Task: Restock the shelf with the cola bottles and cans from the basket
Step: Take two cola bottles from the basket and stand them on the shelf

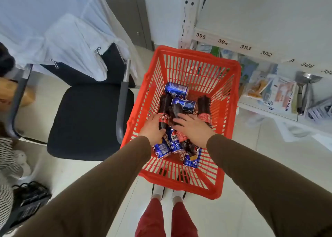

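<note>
Long brown sleeves (107, 173) to both wrists; red trousers (152, 218); white socks (158, 191) in dark shoes.

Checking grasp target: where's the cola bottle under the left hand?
Head view: cola bottle lies along the red basket's left wall, left hand gripping its lower body.

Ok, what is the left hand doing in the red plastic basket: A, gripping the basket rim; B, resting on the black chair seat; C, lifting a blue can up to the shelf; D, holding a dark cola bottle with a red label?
D: the left hand is curled round the dark cola bottle with a red label, which lies inside the red plastic basket among blue cans.
</note>
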`<state>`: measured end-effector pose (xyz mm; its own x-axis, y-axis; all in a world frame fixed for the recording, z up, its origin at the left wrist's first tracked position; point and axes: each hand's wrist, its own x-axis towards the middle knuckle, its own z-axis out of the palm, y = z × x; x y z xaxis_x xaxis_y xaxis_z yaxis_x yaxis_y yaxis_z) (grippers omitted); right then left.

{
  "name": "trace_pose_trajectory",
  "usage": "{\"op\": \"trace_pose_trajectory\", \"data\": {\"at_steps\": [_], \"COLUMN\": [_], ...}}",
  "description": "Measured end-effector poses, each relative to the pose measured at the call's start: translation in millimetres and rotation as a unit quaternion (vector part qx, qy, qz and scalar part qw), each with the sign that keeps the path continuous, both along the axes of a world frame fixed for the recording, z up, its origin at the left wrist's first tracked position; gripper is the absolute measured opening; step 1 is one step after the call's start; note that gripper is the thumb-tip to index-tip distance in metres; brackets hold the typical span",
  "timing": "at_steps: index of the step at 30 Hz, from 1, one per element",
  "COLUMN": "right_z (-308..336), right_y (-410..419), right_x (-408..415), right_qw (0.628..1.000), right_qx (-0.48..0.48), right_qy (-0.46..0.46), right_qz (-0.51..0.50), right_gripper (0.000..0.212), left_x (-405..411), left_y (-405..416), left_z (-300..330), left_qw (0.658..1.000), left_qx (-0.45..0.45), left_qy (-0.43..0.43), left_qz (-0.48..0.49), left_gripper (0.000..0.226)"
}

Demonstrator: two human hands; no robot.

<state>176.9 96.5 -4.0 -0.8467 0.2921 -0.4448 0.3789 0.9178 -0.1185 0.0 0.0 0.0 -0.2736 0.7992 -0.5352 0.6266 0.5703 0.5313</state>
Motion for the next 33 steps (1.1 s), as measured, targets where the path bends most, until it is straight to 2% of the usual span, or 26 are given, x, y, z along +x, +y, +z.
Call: {"op": "trace_pose_trajectory", "data": {"at_steps": [3,7,13,17,19,21,23,24,25,27,29,31,33], "right_z": [-8,-20,-32,-36,-33,-25,-15,-10,-6,4,13,20,22], "right_y": [7,9,22,26,25,29,34,36,38,41,42,40,36], "right_x": [-2,-10,-17,-17,-19,-22,-25,-26,-26,-23,-20,-16,-11], "right_qw": [0.99,0.967,0.952,0.963,0.977,0.985,0.984,0.978,0.964,0.914,0.856,0.816,0.791], "right_qx": [0.031,0.079,0.101,0.06,0.002,-0.072,-0.137,-0.178,-0.225,-0.322,-0.391,-0.426,-0.435], "right_qy": [-0.059,-0.108,-0.097,-0.053,-0.01,0.041,0.084,0.107,0.132,0.176,0.206,0.219,0.221], "right_qz": [0.123,0.216,0.273,0.257,0.214,0.149,0.071,0.017,-0.047,-0.175,-0.267,-0.324,-0.368], "right_gripper": [0.069,0.068,0.072,0.068,0.063,0.071,0.076,0.077,0.077,0.074,0.07,0.075,0.083], "left_x": [-1,4,6,5,4,4,4,4,4,4,5,6,7], "left_y": [7,14,12,13,14,17,18,18,18,16,13,11,8], "left_z": [-8,-21,-39,-45,-45,-45,-47,-47,-49,-52,-51,-48,-42], "left_qw": [1.0,0.998,0.99,0.985,0.984,0.98,0.979,0.978,0.975,0.973,0.976,0.975,0.971], "left_qx": [-0.011,-0.019,-0.059,-0.054,-0.053,-0.046,-0.039,-0.044,-0.044,-0.042,-0.048,-0.039,-0.018], "left_qy": [-0.011,-0.032,-0.054,-0.085,-0.097,-0.122,-0.129,-0.132,-0.146,-0.154,-0.118,-0.098,-0.107], "left_qz": [0.026,0.059,0.115,0.14,0.142,0.15,0.156,0.157,0.164,0.166,0.176,0.193,0.214], "left_gripper": [0.062,0.053,0.07,0.072,0.07,0.057,0.043,0.044,0.044,0.045,0.054,0.046,0.034]}}
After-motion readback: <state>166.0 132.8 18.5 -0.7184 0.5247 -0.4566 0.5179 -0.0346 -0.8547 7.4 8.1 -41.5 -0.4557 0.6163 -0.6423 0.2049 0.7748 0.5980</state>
